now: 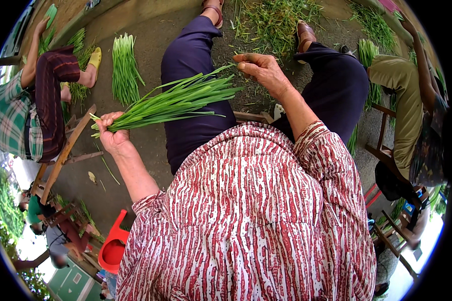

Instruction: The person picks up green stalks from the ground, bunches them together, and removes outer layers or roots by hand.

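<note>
A bunch of long, flat green leaves with pale stem ends, looking like garlic chives (181, 103), lies across my lap with its tips fanned to the right. My left hand (114, 131) is closed around the stem end, and the pale ends poke out past the fingers. Near the leaf tips, my right hand (261, 70) pinches thumb and forefinger together at the end of one chive leaf (221, 69) that stands apart from the others. The other fingers of that hand are curled and partly hidden.
On the ground lie a stacked bundle of chives (125, 70) ahead to the left and a heap of loose green and yellowed leaves (276, 22) between my feet. People sit close on both sides. A wooden chair (68, 150) and a red plastic chair (113, 246) stand at left.
</note>
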Demonstrator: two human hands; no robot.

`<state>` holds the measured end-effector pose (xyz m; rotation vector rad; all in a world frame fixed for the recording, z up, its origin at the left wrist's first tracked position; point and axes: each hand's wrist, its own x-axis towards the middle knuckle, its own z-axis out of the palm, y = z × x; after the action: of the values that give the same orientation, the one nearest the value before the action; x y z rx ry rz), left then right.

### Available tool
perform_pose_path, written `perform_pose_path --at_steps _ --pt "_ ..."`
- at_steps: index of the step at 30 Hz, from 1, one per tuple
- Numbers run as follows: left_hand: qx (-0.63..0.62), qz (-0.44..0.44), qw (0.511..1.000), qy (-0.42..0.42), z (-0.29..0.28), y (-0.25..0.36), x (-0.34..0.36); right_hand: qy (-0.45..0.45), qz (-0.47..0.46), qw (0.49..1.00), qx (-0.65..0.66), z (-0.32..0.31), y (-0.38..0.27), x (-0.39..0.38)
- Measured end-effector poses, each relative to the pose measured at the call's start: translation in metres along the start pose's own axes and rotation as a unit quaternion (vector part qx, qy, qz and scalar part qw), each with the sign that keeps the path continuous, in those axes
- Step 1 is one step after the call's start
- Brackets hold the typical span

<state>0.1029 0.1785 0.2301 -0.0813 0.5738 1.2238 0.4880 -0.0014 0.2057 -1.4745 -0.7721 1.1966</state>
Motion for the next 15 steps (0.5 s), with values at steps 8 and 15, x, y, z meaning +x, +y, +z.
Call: perform_pose_path --at_steps 8,15 --pt "0.01 -0.009 1.0 -0.021 0.002 0.0 0.0 -0.009 -0.052 0.988 -0.143 0.005 0.001 0.006" --pt "-0.004 -0.048 0.996 -0.076 0.029 -0.006 -0.009 0.071 -0.115 0.907 -0.398 0.017 -0.008 -0.007"
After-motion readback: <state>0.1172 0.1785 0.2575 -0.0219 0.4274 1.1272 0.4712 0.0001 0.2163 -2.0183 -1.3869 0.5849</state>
